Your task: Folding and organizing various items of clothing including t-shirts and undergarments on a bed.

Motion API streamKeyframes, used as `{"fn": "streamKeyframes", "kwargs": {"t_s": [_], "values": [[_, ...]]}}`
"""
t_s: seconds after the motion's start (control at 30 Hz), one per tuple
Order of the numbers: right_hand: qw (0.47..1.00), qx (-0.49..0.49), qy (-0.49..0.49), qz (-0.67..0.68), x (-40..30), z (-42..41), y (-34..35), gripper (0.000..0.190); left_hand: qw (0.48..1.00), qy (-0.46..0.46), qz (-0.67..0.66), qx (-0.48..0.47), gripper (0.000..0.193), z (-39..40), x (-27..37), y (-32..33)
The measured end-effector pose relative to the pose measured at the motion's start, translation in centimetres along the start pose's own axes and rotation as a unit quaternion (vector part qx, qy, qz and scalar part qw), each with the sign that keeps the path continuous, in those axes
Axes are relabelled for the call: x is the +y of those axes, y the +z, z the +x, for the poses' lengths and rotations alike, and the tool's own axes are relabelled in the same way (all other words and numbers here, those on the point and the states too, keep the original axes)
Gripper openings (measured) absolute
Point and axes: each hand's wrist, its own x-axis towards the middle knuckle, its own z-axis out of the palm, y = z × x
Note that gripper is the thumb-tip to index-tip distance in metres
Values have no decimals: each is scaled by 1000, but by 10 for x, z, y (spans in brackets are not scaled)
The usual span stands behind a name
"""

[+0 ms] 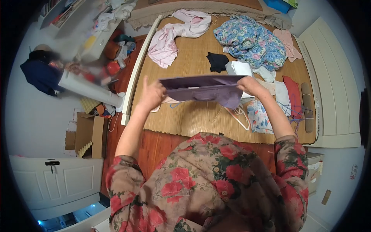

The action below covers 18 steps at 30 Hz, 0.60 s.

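A dark purple garment [205, 94] hangs stretched between my two hands above the bed, its upper edge pulled nearly straight. My left hand [155, 94] grips its left corner, and my right hand [251, 85] grips the right corner. Below the cloth lie white and blue clothes hangers [239, 117], partly hidden. A folded white cloth [242, 69] and a small black garment [217, 61] lie beyond it. Near my right forearm is a folded patterned cloth [259, 117], with a folded red garment [292, 94] farther right.
The bed's woven mat [185, 58] also bears a pink-white garment [165, 43] and a heaped blue floral cloth [252, 40]. A rolled grey-brown item [307, 107] lies near the right edge. A white rail [139, 72] borders the left side, with a cardboard box [89, 134] on the floor beyond.
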Motion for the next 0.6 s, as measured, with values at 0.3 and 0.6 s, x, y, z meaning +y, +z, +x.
{"fn": "streamKeyframes", "kwargs": {"t_s": [0.3, 0.6], "values": [[956, 43, 32, 288, -13, 13, -47, 13, 994, 7, -77, 83, 18, 27, -6, -36], [996, -6, 69, 55, -1, -11, -15, 14, 994, 33, -74, 74, 20, 17, -9, 18]]}}
